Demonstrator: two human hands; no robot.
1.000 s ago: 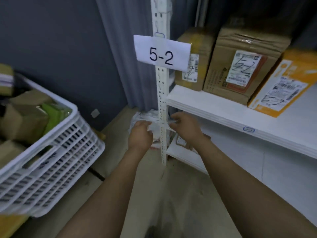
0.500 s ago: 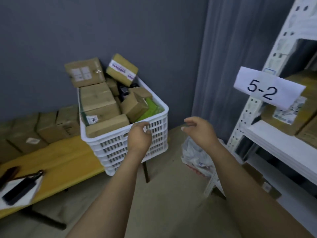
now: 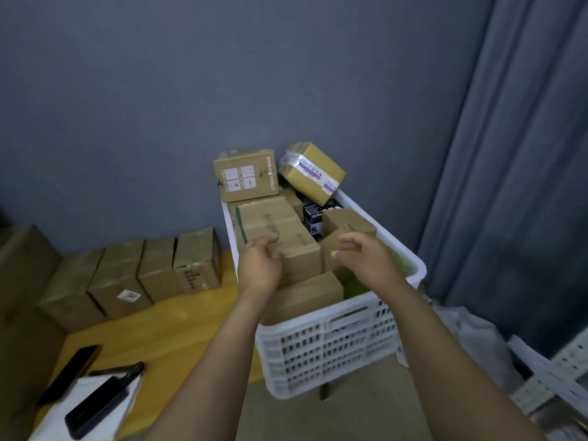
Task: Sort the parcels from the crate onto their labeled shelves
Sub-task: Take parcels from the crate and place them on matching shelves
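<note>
White slotted crate (image 3: 334, 342) is piled full of cardboard parcels (image 3: 273, 224). Left hand (image 3: 259, 268) and right hand (image 3: 366, 262) hover over the near parcels, fingers loosely curled and slightly apart, gripping nothing. Left fingertips sit at a box edge; contact cannot be confirmed.

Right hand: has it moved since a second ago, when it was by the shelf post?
Yes. The right hand moved left, from well right of the white crate to above the parcels inside it, holding nothing.
</note>
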